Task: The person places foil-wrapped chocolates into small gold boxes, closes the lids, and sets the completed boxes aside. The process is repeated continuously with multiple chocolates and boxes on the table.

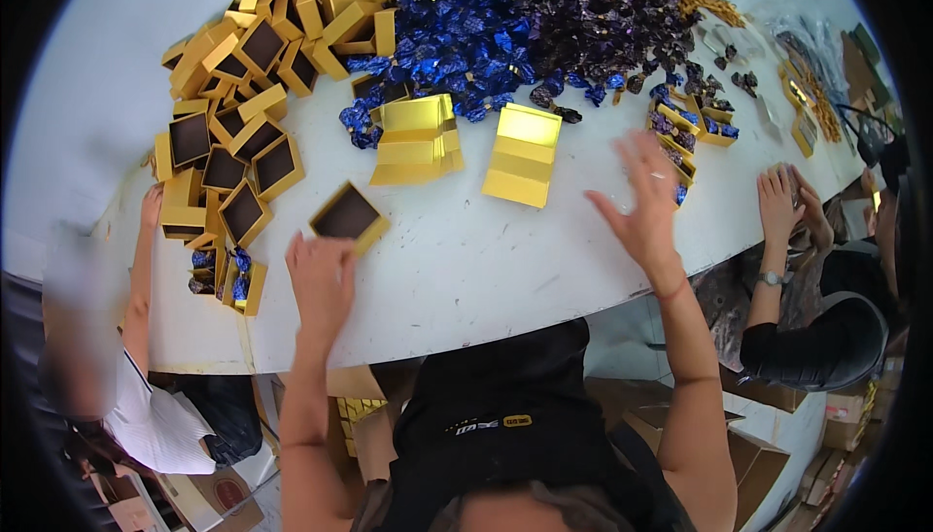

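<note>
Head view: near-left of the blue wrapped pile [457,36], the left hand [323,279] meets a dark-lined gold box [350,214], grip unclear; near-right of the pile, the right hand [639,209], grip wide, neighbours filled boxes [716,140].

Left hand [323,284] at near edge of open gold box [348,213], dark inside, on white bench [466,274]. Right hand [641,204] raised, fingers spread, beside gold boxes of wrapped pieces [719,140]. Between: two gold folded cards [522,155]. Behind: blue heap [462,27], dark purple heap [603,17]. Gold box pile [189,138] left. Co-workers' hands [780,204] at both sides.
</note>
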Demonstrator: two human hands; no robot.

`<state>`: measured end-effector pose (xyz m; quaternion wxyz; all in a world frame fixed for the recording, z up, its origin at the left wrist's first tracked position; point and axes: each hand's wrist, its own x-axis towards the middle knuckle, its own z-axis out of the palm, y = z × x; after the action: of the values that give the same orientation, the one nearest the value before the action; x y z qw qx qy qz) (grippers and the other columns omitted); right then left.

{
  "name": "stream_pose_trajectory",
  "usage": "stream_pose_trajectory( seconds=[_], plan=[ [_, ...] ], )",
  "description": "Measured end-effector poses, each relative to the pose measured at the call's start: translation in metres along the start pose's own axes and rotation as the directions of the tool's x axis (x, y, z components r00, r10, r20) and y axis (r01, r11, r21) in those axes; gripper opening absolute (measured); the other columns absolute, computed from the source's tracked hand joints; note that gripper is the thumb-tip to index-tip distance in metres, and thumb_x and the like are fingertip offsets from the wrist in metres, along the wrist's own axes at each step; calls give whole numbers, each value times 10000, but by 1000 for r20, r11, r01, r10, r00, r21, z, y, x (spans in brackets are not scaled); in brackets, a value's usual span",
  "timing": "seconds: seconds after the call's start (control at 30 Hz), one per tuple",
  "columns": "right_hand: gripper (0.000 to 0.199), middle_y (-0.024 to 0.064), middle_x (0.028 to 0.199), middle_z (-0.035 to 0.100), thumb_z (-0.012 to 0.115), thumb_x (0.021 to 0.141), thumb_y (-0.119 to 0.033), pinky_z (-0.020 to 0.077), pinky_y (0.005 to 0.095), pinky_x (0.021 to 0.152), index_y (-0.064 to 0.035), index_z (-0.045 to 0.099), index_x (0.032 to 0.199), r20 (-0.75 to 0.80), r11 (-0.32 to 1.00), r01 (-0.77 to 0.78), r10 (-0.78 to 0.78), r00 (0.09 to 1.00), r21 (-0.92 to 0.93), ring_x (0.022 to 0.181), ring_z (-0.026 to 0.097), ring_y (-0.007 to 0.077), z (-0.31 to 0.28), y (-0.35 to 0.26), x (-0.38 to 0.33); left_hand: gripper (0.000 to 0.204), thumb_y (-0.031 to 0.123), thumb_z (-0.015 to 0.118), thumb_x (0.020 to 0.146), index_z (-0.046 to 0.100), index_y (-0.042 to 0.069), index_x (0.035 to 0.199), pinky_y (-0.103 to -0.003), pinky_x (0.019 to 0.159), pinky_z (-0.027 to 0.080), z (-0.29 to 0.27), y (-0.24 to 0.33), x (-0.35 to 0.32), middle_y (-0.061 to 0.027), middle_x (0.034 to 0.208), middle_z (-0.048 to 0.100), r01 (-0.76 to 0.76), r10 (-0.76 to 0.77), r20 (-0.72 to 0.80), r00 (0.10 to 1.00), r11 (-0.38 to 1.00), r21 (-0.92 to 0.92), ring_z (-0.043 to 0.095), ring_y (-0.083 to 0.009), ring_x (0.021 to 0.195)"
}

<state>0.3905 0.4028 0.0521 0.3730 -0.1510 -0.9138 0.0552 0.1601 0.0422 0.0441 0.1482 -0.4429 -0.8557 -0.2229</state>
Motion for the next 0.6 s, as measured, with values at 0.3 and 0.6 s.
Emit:
stream_pose_trajectory(
  seconds=[0.3,0.6],
  plan=[
    [656,122,1462,524,743,861,-409,218,542,1183,-64,547,1383,351,987,11,-67,934,160,1489,272,355,103,-8,28,668,233,889,673,598,92,1258,-548,1144,270,-9,72,-52,-108,1213,616,-61,84,115,990,980,-190,551,-286,1176],
    [244,36,1157,685,773,823,-198,294,446,1118,-90,760,1042,223,945,-109,39,974,309,1245,514,259,91,-11,22,1346,337,977,571,120,58,1572,-453,1175,318,15,54,-33,-178,1614,199,255,40,432,901,756,-602,358,-356,1424]
  ],
)
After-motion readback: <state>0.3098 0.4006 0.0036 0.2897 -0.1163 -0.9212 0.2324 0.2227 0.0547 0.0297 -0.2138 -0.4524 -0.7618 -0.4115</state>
